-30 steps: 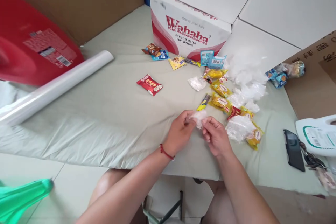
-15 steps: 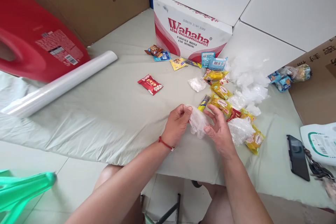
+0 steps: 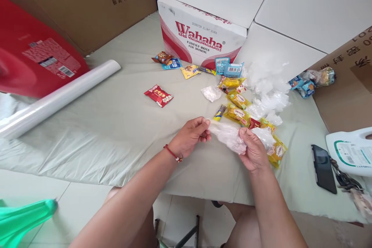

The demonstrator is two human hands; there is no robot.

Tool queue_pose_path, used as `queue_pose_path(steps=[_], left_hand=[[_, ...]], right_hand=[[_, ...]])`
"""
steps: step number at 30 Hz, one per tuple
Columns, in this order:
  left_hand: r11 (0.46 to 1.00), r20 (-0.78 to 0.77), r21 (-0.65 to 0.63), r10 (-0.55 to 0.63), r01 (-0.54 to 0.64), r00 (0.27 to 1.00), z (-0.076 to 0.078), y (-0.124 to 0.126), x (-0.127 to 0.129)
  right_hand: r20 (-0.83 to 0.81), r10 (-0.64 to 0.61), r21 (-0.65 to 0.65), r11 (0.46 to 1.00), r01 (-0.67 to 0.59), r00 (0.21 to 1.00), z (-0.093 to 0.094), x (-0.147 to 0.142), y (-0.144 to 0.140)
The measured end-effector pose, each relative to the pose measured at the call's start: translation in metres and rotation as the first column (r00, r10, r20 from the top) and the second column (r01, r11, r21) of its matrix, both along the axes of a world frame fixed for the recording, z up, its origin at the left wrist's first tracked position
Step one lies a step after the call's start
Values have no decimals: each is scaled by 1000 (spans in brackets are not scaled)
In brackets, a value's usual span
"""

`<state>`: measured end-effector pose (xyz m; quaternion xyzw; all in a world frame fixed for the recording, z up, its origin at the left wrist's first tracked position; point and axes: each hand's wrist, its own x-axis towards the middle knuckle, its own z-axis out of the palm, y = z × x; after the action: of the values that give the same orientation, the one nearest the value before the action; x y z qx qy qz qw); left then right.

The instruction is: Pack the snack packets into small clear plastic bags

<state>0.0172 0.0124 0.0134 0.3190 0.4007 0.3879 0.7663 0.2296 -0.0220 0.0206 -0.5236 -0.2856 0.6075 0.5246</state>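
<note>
While the left hand (image 3: pixel 190 137) pinches one end of the thin plastic bag (image 3: pixel 228 136) and the right hand (image 3: pixel 253 151) grips the other, near the snacks (image 3: pixel 238 113), pulling gently and evenly should avoid tearing it.

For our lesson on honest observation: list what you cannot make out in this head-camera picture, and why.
- Whether anything is inside the clear bag: head view, crumpled film and the right hand cover it.
- Red jug: head view, cut off by the left edge.
- Snack packets: head view, print too small to read.
</note>
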Motion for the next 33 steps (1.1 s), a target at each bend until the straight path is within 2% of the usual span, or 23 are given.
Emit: queue_pose_path(steps=[2,4,6,9,11,13,17,19,22,25,28,30,31,33], left_hand=[[993,-24,-37,107,-108,994,1,-1,4],[985,-48,-47,162,-164,986,1,-5,10],[991,-58,0,134,-135,989,-1,-10,17],[985,-68,152,86,-75,994,-6,-16,24],[968,-97,219,150,-126,984,-9,-15,24],[952,-105,209,250,-225,962,-9,-12,19],[947,38,39,316,-317,948,-2,-2,6],[947,155,-59,321,-315,934,1,1,0],[948,303,-144,317,-285,899,4,3,-6],[952,370,-146,306,-270,878,6,4,-9],[964,401,-118,267,-240,876,10,4,-11],[970,420,-92,241,-223,875,12,4,-11],[971,425,-80,237,-225,873,13,5,-11],[968,412,-64,247,-243,877,13,5,-9]], right_hand=[[103,-54,84,995,45,993,-2,-1,0],[241,-102,199,979,53,965,-5,-5,-1],[363,-71,274,961,-33,929,-7,-11,-3],[458,90,272,933,-235,884,-10,-19,-6],[439,117,262,932,-251,891,-11,-22,-6],[348,42,255,957,-137,937,-11,-21,-3],[83,-135,165,979,120,987,-8,-9,6],[-15,-164,113,980,165,986,-4,-4,9],[-109,-138,41,989,143,984,2,0,11],[-117,-90,2,996,91,989,3,3,11],[103,-69,85,995,60,992,-2,5,11],[355,-170,253,964,81,919,-5,3,9],[463,-264,363,927,91,846,-4,1,7],[576,-473,574,815,83,667,-1,-5,-1]])
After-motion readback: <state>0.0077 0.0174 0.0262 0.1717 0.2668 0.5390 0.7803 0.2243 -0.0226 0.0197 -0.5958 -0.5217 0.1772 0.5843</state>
